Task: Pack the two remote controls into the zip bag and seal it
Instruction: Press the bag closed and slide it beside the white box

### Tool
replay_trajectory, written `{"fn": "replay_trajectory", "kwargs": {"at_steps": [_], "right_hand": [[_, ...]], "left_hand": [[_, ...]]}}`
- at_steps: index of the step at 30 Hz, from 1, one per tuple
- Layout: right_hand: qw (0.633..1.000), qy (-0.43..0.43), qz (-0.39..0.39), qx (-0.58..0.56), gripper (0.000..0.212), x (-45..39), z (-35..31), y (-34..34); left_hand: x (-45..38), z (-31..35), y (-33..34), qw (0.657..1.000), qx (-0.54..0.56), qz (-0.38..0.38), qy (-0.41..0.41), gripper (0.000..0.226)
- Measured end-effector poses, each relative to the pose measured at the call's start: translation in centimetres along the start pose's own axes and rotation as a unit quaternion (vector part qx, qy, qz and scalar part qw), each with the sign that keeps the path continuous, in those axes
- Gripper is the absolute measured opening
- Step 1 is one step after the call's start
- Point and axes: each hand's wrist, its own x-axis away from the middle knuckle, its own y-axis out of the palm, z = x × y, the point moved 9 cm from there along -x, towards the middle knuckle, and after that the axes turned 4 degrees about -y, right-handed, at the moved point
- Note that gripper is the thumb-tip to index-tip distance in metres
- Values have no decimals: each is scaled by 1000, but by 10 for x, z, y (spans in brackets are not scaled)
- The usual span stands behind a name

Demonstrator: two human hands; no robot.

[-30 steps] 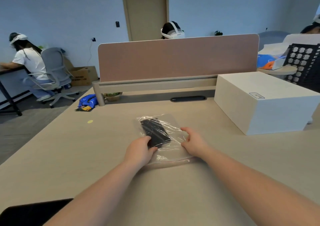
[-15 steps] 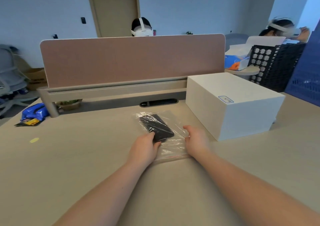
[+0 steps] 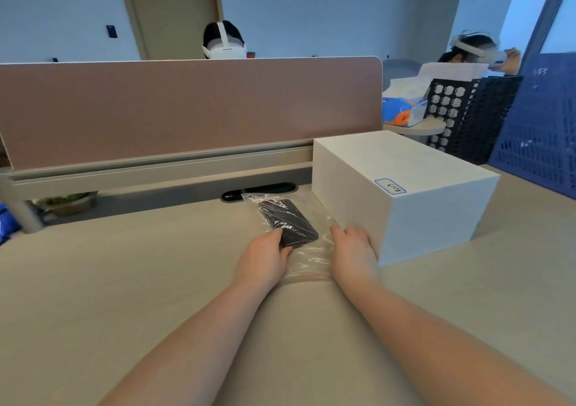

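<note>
Hands apart and palm-down on zip bag [image 3: 307,257], left hand [image 3: 265,257] pressing remote controls [image 3: 288,223], right hand [image 3: 353,248] flat.

Left hand [image 3: 265,257] is covering the near end of the dark remotes [image 3: 288,223] inside the zip bag [image 3: 307,257]; two separate units cannot be told apart. Label [image 3: 391,186] writing on white box [image 3: 405,193] is reading too small. Whether the bag's seal is closed is not showing.
</note>
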Motion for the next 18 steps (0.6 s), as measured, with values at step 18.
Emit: {"fn": "replay_trajectory", "kwargs": {"at_steps": [18], "right_hand": [[990,-83,-62,98,39,13,-18,-10]], "left_hand": [[42,-24,-25,997,-80,-11,-21,39]]}}
